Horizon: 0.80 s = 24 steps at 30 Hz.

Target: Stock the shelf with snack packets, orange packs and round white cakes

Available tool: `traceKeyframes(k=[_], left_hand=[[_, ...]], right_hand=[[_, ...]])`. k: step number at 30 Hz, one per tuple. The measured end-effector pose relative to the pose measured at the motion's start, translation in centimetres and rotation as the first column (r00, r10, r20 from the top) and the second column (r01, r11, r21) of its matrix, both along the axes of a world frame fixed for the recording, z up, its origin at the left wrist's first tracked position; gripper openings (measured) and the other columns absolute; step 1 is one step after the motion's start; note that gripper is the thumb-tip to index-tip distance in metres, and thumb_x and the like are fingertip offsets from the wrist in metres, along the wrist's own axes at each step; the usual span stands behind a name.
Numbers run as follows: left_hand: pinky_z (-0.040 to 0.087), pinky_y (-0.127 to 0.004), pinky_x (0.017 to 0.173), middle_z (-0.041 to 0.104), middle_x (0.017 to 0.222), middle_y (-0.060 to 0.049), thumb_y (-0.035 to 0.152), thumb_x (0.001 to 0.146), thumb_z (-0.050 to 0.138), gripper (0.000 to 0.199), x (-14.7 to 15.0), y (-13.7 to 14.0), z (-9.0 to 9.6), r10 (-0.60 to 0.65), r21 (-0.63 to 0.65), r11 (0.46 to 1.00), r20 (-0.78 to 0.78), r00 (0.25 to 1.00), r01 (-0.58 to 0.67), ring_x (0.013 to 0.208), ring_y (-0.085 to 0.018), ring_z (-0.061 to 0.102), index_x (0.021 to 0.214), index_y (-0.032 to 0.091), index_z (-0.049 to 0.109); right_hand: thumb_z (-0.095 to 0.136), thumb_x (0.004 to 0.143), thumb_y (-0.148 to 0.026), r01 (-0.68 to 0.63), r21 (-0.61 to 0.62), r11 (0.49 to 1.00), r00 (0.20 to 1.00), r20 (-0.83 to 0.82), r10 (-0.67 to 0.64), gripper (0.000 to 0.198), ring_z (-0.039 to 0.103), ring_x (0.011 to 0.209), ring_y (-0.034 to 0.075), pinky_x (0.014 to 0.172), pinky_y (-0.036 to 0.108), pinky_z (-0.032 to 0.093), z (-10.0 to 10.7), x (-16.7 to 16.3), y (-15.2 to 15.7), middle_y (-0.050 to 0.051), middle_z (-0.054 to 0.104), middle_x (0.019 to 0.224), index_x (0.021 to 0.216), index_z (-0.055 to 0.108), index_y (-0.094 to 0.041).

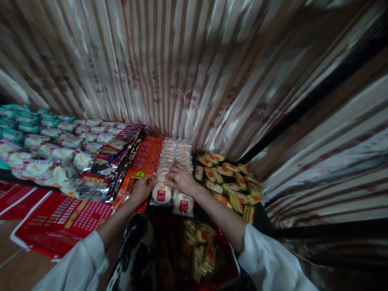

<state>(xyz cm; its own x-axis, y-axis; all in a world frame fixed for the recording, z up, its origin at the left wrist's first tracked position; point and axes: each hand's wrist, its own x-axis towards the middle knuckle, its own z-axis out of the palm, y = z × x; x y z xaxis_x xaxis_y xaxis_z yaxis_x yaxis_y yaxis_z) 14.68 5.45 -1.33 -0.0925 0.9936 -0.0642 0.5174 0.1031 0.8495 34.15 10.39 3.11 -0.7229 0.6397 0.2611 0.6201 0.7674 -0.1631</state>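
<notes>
Two rows of clear packets of round white crackers with red labels, including a left front packet (pixel 161 194) and a right front packet (pixel 183 203), lie on a dark surface before me. My left hand (pixel 142 187) comes in from the left, thumb and fingers pinched at the left row's edge, just behind the front packet. Over the rows, my right hand (pixel 181 178) bends down with curled fingertips on a left-row packet. Its fingers hide part of that packet. Under my left wrist lies an orange printed bag (pixel 144 155).
Silvery bags (pixel 104 173) and rows of white wrapped packets (pixel 62 153) lie left. Yellow-wrapped packets (pixel 230 186) spread right; more are in a red-rimmed container (pixel 235 262) below. Red printed bags (pixel 63 220) hang front left. A striped sheet (pixel 169 68) stands behind, a dark bar (pixel 303 101) right.
</notes>
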Motion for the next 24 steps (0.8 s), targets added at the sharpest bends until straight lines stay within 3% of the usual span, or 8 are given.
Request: traceKeyframes(k=[3, 11, 17, 22, 24], left_hand=[[0.036, -0.023, 0.056, 0.056, 0.061, 0.003, 0.033, 0.078, 0.053, 0.016, 0.1, 0.2, -0.7, 0.025, 0.027, 0.999, 0.044, 0.999, -0.026, 0.059, -0.013, 0.052, 0.067, 0.020, 0.053], [0.035, -0.023, 0.056, 0.058, 0.064, 0.001, 0.036, 0.078, 0.052, 0.019, 0.0, 0.5, -0.7, 0.025, 0.012, 1.000, -0.098, 0.995, -0.024, 0.060, -0.014, 0.053, 0.069, 0.020, 0.053], [0.038, -0.024, 0.058, 0.064, 0.072, -0.002, 0.039, 0.080, 0.049, 0.021, 0.2, 0.1, 0.3, 0.037, -0.013, 0.999, -0.216, 0.976, -0.041, 0.066, -0.016, 0.058, 0.075, 0.019, 0.056], [0.042, -0.025, 0.063, 0.067, 0.082, -0.005, 0.042, 0.082, 0.048, 0.027, 0.2, -0.4, 1.2, 0.041, -0.053, 0.997, -0.293, 0.955, -0.059, 0.075, -0.019, 0.061, 0.083, 0.018, 0.060], [0.044, -0.027, 0.069, 0.067, 0.086, -0.007, 0.042, 0.083, 0.048, 0.028, 0.3, -0.8, 1.4, 0.077, -0.009, 0.996, -0.326, 0.942, -0.084, 0.080, -0.020, 0.062, 0.087, 0.018, 0.061]], right_hand=[[0.066, 0.080, -0.039, 0.023, -0.003, 1.000, 0.999, 0.034, -0.023, 0.021, 0.049, 0.095, 0.023, 0.085, 0.037, 0.040, -0.5, -0.3, -0.3, 0.007, 0.062, 0.086, 0.083, 0.068, -0.019], [0.062, 0.083, -0.034, 0.047, -0.009, 0.999, 0.999, -0.021, -0.047, 0.017, 0.049, 0.093, 0.022, 0.086, 0.035, 0.040, -0.7, -0.4, -0.1, 0.006, 0.063, 0.084, 0.083, 0.069, -0.019], [0.058, 0.086, -0.032, 0.196, -0.028, 0.980, 0.954, -0.227, -0.198, 0.016, 0.049, 0.093, 0.023, 0.086, 0.037, 0.040, -0.8, 2.9, -1.1, 0.007, 0.063, 0.085, 0.085, 0.069, -0.020], [0.056, 0.088, -0.032, 0.294, -0.048, 0.955, 0.913, -0.283, -0.295, 0.018, 0.049, 0.089, 0.021, 0.086, 0.035, 0.039, -1.6, 5.8, -2.5, 0.005, 0.062, 0.081, 0.082, 0.068, -0.020], [0.055, 0.088, -0.032, 0.299, -0.053, 0.953, 0.911, -0.280, -0.302, 0.018, 0.049, 0.087, 0.021, 0.085, 0.034, 0.039, -1.7, 6.5, -3.0, 0.005, 0.062, 0.081, 0.081, 0.068, -0.020]])
